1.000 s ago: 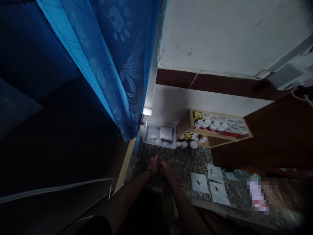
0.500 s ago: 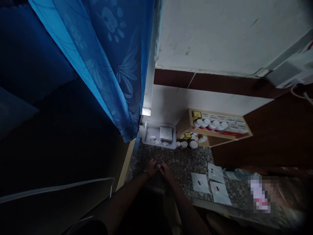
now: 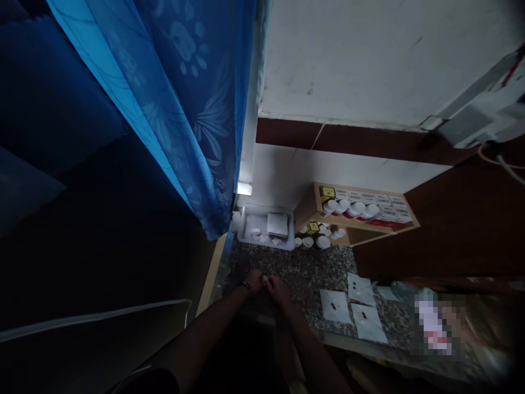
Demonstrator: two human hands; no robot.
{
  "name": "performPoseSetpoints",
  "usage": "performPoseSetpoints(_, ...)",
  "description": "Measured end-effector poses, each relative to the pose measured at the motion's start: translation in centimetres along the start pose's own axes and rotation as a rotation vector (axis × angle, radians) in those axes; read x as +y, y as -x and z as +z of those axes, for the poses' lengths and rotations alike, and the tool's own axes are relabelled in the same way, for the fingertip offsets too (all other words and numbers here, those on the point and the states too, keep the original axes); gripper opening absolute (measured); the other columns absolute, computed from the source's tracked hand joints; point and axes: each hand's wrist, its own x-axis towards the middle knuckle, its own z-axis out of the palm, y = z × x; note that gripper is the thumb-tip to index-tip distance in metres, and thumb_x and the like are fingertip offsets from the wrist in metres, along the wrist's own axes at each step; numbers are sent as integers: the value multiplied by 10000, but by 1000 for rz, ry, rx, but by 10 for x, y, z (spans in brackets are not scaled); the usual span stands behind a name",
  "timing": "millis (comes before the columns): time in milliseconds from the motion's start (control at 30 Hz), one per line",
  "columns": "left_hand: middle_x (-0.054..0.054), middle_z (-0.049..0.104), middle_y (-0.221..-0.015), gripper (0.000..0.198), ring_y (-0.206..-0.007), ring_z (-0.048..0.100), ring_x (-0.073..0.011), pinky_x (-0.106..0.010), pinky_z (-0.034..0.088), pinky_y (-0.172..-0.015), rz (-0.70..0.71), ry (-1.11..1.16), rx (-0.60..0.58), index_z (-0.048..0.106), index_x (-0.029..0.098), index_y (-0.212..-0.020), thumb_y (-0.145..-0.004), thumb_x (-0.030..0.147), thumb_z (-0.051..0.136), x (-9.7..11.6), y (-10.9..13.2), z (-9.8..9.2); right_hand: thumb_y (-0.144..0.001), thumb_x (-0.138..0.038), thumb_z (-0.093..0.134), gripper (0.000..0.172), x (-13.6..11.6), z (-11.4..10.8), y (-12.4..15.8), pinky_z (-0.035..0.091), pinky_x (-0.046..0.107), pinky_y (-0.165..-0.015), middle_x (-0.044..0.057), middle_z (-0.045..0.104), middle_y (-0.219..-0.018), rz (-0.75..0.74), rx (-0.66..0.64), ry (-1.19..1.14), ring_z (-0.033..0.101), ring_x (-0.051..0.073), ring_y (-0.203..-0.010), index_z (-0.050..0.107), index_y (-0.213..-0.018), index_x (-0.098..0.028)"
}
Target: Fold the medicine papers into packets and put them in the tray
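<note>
Left hand (image 3: 255,281) and right hand (image 3: 279,289) have parted slightly; I see both pinch a scrap (image 3: 264,279) between them, likely steadying it.

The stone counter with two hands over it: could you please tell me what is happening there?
The person's left hand and right hand nearly meet at the speckled counter, with a small white piece at their fingertips, too small to identify. To the right lie three white sheets bearing little items. Beyond the hands, a tray holds a white stack and small white pieces.
</note>
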Motion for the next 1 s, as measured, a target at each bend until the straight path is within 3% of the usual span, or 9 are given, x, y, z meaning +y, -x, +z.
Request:
performPoseSetpoints(133,-99,680,-904,216,-827,599,-194,-259,437,-728,9,25,-13,693,126,-859,-827,207,496,0,-1,0,-872,-242,421,173,-6,-3,3,350,212,-661,37,610,-865,-27,44,60,553,144,-780,587,-891,-200)
performPoseSetpoints(233,-91,683,-896,182,-809,593,-183,-248,435,-716,6,44,-16,693,129,-839,-805,178,521,-2,-2,1,-863,-209,439,187,-5,-6,7,346,204,-668,38,600,-930,-116,8,135,554,136,-809,612,-932,-224)
performPoseSetpoints(367,-86,681,-867,172,-770,580,-173,-244,433,-689,-13,61,-12,688,119,-834,-799,166,527,-3,-5,4,-903,-279,412,235,-2,-9,12,355,201,-693,35,588,-946,-191,-3,153,558,130,-821,625,-1000,-254)
performPoseSetpoints(633,-95,662,-873,182,-791,574,-175,-247,436,-708,3,78,9,675,76,-874,-802,150,526,-5,-5,10,-881,-277,460,194,-4,-12,12,382,213,-724,43,573,-977,-154,-29,63,550,133,-830,640,-862,-208)
performPoseSetpoints(767,-78,623,-995,210,-914,562,-174,-253,433,-807,123,52,63,653,134,-961,-804,137,513,-11,4,7,-856,-217,478,168,-5,-12,8,384,219,-739,48,551,-1008,-138,-75,75,537,139,-868,636,-907,-201)
performPoseSetpoints(867,-81,601,-1014,221,-904,577,-185,-275,451,-804,243,-55,22,661,176,-967,-832,175,487,-13,10,2,-840,-183,480,194,-5,-10,8,383,228,-754,50,533,-1015,-141,-100,86,527,143,-876,630,-960,-200)
performPoseSetpoints(1000,-139,614,-984,256,-851,594,-221,-315,473,-767,251,-183,-33,691,124,-901,-855,173,444,-7,10,0,-846,-190,467,214,-6,-8,10,380,236,-764,44,517,-1026,-141,-112,111,523,143,-881,616,-998,-211)
